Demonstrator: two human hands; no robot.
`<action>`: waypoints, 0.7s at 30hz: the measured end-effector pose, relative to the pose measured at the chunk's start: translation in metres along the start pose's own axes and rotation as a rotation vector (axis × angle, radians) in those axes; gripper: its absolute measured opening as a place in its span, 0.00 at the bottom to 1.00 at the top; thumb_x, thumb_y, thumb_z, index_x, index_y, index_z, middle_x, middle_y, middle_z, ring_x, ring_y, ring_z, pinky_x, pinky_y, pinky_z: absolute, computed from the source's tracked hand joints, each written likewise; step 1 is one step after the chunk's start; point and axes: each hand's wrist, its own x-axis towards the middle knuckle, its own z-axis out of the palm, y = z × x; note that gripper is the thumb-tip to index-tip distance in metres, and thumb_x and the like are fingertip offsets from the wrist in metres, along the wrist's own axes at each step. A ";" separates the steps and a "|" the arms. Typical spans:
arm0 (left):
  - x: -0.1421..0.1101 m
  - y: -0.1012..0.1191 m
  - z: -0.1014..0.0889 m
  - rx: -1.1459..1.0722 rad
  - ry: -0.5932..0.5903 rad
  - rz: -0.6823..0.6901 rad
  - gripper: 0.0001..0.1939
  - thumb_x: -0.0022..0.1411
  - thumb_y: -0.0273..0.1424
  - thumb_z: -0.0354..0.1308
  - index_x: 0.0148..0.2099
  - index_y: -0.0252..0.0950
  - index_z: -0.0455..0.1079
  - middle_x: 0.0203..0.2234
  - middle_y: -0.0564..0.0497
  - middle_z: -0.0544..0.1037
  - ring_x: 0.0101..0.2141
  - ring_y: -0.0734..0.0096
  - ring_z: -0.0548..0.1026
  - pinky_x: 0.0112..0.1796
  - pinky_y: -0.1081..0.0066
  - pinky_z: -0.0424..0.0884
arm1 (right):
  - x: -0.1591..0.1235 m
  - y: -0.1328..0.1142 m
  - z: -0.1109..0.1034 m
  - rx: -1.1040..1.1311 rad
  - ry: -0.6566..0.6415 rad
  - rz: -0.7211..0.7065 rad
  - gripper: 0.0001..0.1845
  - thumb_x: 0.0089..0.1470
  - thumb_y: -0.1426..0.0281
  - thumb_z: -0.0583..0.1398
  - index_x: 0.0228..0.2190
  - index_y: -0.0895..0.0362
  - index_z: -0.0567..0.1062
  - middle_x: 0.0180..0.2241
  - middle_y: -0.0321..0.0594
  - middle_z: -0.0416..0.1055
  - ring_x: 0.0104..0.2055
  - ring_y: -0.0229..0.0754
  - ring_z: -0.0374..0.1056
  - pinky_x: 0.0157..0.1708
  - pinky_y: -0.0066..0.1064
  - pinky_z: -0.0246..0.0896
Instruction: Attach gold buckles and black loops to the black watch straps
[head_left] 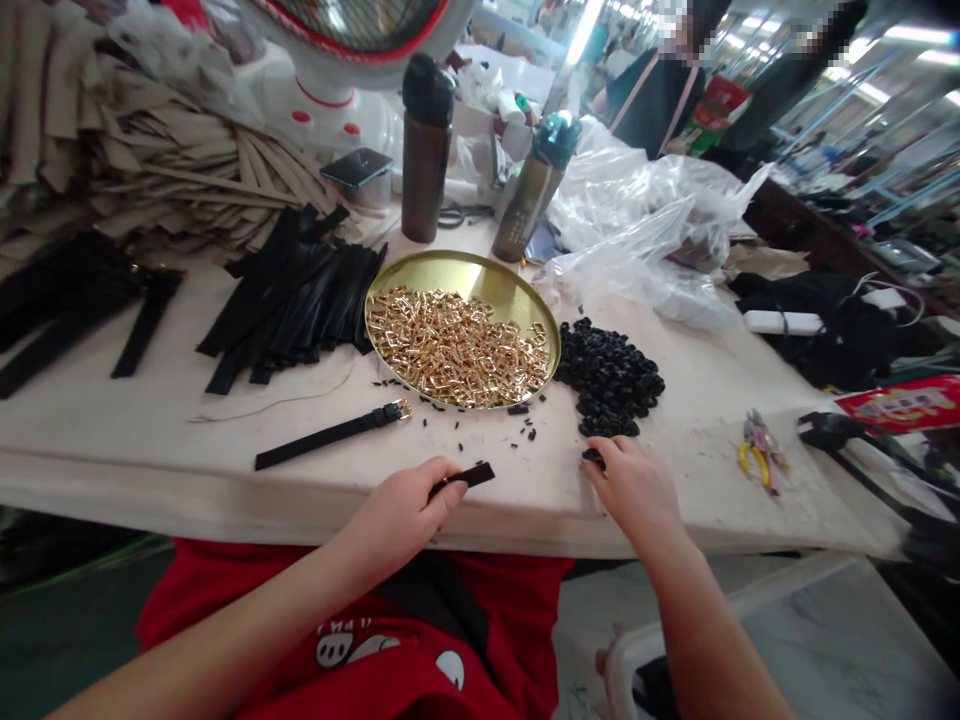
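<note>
My left hand [411, 512] is closed round a short black strap [478, 474], whose end sticks out past the thumb; the rest is hidden by the fingers. Between the thumb and fingers of my right hand [636, 492] is a small black loop [593, 457]. Just beyond that hand lies a heap of similar black loops [613, 372]. A round gold tray [517, 282] holds many gold buckles [459, 348]. To the left, a black strap with a gold buckle [322, 439] lies flat on the table.
Black straps [300, 300] are piled left of the tray, with beige strips [187, 160] behind. Two bottles [426, 160] and a white fan [345, 100] stand at the back. Clear plastic bags [645, 220] and pliers [761, 452] are on the right. Small black bits [529, 433] litter the tabletop.
</note>
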 end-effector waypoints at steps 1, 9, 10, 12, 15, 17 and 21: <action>0.001 0.000 0.001 -0.004 -0.003 0.003 0.13 0.60 0.38 0.43 0.35 0.37 0.65 0.20 0.56 0.68 0.24 0.73 0.66 0.26 0.75 0.56 | 0.004 0.003 0.002 -0.067 -0.014 -0.007 0.10 0.48 0.70 0.56 0.35 0.56 0.72 0.31 0.46 0.69 0.30 0.46 0.64 0.28 0.35 0.52; 0.001 0.007 0.000 -0.022 0.013 0.017 0.12 0.60 0.37 0.44 0.33 0.36 0.64 0.21 0.57 0.68 0.24 0.74 0.65 0.26 0.75 0.56 | 0.014 -0.029 0.008 0.334 0.097 0.003 0.08 0.51 0.65 0.55 0.31 0.57 0.69 0.30 0.41 0.67 0.27 0.40 0.63 0.30 0.32 0.56; 0.000 0.009 0.001 -0.021 0.023 0.030 0.12 0.60 0.37 0.44 0.33 0.36 0.64 0.21 0.56 0.68 0.24 0.74 0.65 0.26 0.76 0.56 | 0.015 -0.038 0.011 0.396 0.103 0.004 0.08 0.51 0.65 0.55 0.30 0.57 0.69 0.29 0.41 0.67 0.27 0.40 0.63 0.29 0.32 0.56; -0.001 0.012 0.000 -0.015 0.051 0.050 0.11 0.59 0.36 0.45 0.33 0.37 0.65 0.22 0.56 0.68 0.25 0.74 0.65 0.26 0.76 0.56 | 0.016 -0.056 0.016 0.458 0.100 -0.005 0.07 0.50 0.66 0.55 0.29 0.57 0.69 0.28 0.41 0.67 0.27 0.41 0.63 0.30 0.33 0.57; -0.005 0.011 -0.001 0.000 0.103 0.044 0.10 0.59 0.35 0.45 0.33 0.37 0.65 0.20 0.57 0.67 0.24 0.74 0.65 0.25 0.76 0.55 | 0.016 -0.078 0.022 0.586 0.075 0.016 0.07 0.48 0.67 0.56 0.30 0.57 0.69 0.30 0.43 0.68 0.32 0.44 0.64 0.34 0.36 0.58; -0.008 0.007 -0.003 0.009 0.138 0.033 0.10 0.59 0.35 0.46 0.32 0.36 0.64 0.20 0.57 0.67 0.24 0.74 0.64 0.24 0.76 0.55 | 0.012 -0.089 0.021 0.792 0.039 0.071 0.10 0.47 0.66 0.57 0.33 0.57 0.70 0.31 0.43 0.69 0.33 0.45 0.65 0.36 0.37 0.58; -0.016 0.003 -0.002 0.000 0.220 0.042 0.10 0.58 0.35 0.46 0.32 0.36 0.65 0.20 0.56 0.67 0.23 0.75 0.64 0.24 0.76 0.55 | -0.003 -0.113 0.007 1.350 -0.136 0.206 0.13 0.43 0.62 0.62 0.31 0.56 0.69 0.26 0.36 0.70 0.28 0.40 0.66 0.32 0.34 0.60</action>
